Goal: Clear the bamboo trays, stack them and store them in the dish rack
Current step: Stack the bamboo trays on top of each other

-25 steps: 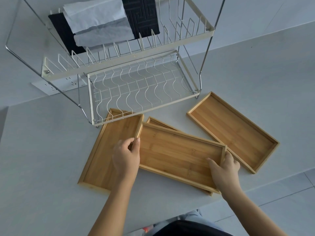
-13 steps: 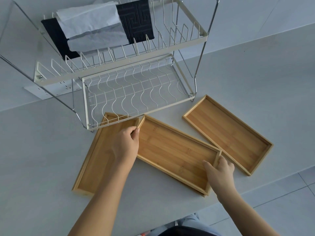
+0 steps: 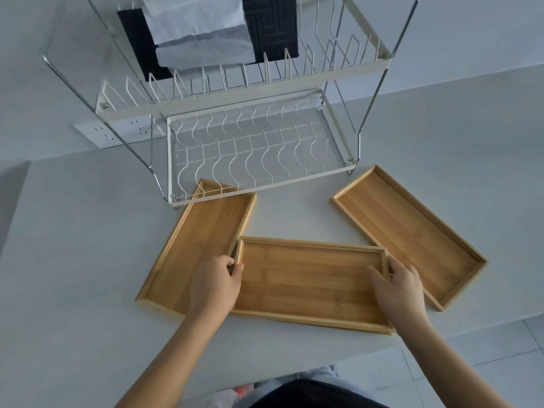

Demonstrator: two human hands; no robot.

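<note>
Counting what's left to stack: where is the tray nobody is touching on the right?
In the head view, the right tray lies flat on the counter, angled, just right of the dish rack and beyond the right hand.

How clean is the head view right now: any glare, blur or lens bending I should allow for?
Head view: dim, even light and no glare on the bamboo trays; both the left hand and right hand are sharp; wide-angle bending splays the dish rack legs outward; only soft shadows on the counter.

Empty bamboo trays: two stacked centre (image 3: 309,278), singles left (image 3: 200,242) and right (image 3: 412,234), before dish rack (image 3: 253,148).
</note>
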